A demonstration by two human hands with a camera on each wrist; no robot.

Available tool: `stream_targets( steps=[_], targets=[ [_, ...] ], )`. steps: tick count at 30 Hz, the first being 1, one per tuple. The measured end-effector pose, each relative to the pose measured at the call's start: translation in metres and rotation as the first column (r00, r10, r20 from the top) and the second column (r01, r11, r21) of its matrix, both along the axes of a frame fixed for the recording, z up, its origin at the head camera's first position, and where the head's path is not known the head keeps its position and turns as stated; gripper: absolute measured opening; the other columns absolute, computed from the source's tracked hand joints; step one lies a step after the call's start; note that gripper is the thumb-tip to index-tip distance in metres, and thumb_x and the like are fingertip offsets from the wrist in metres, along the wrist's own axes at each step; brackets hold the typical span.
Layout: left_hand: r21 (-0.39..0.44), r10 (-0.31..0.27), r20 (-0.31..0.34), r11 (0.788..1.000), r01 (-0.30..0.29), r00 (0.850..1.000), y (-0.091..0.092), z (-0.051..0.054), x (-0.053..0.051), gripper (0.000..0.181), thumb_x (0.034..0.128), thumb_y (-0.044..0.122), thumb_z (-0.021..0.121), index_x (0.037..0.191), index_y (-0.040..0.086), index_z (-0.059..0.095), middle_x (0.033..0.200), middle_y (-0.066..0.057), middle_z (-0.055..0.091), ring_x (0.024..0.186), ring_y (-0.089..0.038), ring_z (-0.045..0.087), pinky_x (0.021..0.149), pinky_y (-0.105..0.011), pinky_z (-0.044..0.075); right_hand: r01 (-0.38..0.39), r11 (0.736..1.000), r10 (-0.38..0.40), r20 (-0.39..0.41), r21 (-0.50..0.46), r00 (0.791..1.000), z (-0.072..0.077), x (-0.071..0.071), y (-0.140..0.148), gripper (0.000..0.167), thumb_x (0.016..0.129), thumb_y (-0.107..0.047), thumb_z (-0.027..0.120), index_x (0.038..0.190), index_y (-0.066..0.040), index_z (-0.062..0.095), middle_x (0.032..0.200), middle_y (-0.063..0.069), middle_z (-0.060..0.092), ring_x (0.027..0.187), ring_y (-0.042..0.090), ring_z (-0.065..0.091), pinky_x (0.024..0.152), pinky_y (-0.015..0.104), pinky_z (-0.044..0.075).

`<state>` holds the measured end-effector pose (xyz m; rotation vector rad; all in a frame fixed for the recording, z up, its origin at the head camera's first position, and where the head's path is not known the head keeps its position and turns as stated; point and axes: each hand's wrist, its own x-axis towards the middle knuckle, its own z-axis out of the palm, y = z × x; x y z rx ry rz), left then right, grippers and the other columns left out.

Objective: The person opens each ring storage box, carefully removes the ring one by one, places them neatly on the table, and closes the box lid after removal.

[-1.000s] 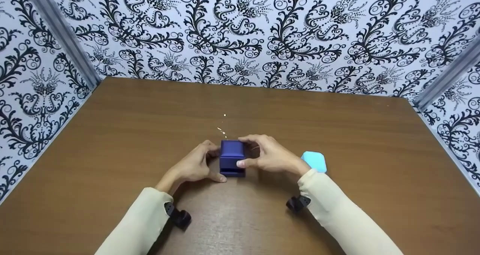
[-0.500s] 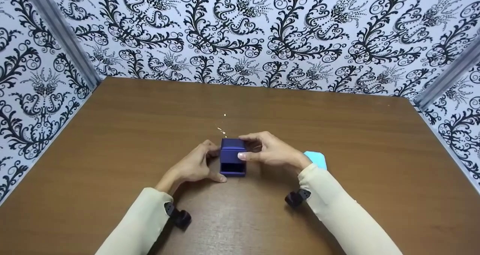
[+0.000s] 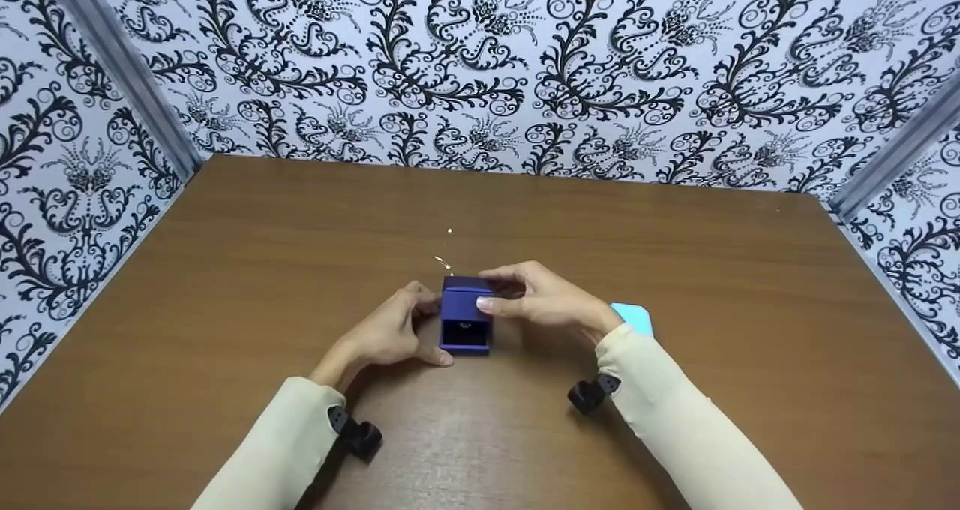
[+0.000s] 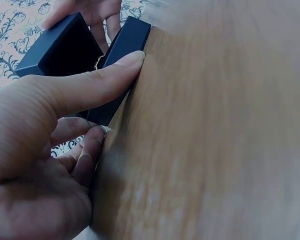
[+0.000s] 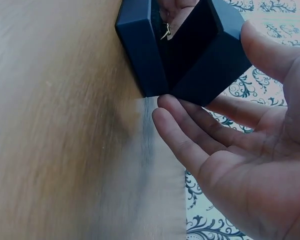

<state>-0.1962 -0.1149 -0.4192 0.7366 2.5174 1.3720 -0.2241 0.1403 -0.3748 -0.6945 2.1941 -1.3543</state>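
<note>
A small dark blue box stands on the table with its lid tilted up and a dark gap at the front. My left hand grips the base from the left; in the left wrist view the thumb of that hand lies along the base. The right hand pinches the lid from the right, thumb on its front. In the right wrist view, a gold-coloured ring sits inside the box, and the right hand has its thumb against the lid.
A light blue object lies behind the right wrist, partly covered by it. Beyond the box are small bright specks on the brown table. Patterned walls stand at the back and sides.
The right hand has moved slightly up and back with the lid, and the gap at the front of the box has widened. My left hand has stayed in place.
</note>
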Motion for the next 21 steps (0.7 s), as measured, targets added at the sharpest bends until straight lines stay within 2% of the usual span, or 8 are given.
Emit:
stream_targets(
  steps=[5, 17, 21],
  targets=[
    [0.004, -0.010, -0.015, 1.000, 0.010, 1.000, -0.0001, -0.0011, -0.0006, 0.058, 0.0630, 0.017, 0.098, 0.114, 0.004, 0.073, 0.102, -0.007, 0.057, 0.099, -0.025, 0.052, 0.094, -0.043, 0.040, 0.004, 1.000, -0.004, 0.009, -0.005, 1.000, -0.0005, 0.0000, -0.0001, 0.057, 0.096, -0.024, 0.071, 0.142, 0.004, 0.053, 0.120, 0.010, 0.069, 0.112, 0.023, 0.063, 0.105, 0.040, 0.044],
    [-0.008, 0.007, 0.021, 1.000, -0.006, 1.000, -0.0002, 0.0015, -0.0003, 0.063, 0.0629, 0.016, 0.097, 0.119, 0.004, 0.071, 0.105, -0.007, 0.057, 0.101, -0.025, 0.051, 0.096, -0.044, 0.039, 0.015, 1.000, -0.015, -0.004, 0.015, 1.000, 0.0018, -0.0012, -0.0011, 0.055, 0.099, -0.026, 0.067, 0.142, 0.006, 0.053, 0.122, 0.013, 0.068, 0.111, 0.022, 0.061, 0.104, 0.040, 0.043],
    [-0.005, 0.016, 0.027, 1.000, -0.016, 1.000, -0.0001, 0.0006, -0.0003, 0.060, 0.0621, 0.016, 0.098, 0.115, 0.004, 0.072, 0.104, -0.008, 0.056, 0.100, -0.024, 0.051, 0.095, -0.043, 0.040, 0.020, 1.000, -0.019, 0.026, -0.002, 0.999, 0.0010, -0.0023, -0.0017, 0.054, 0.099, -0.025, 0.066, 0.141, 0.006, 0.053, 0.121, 0.014, 0.068, 0.107, 0.021, 0.062, 0.100, 0.039, 0.048]
  ],
)
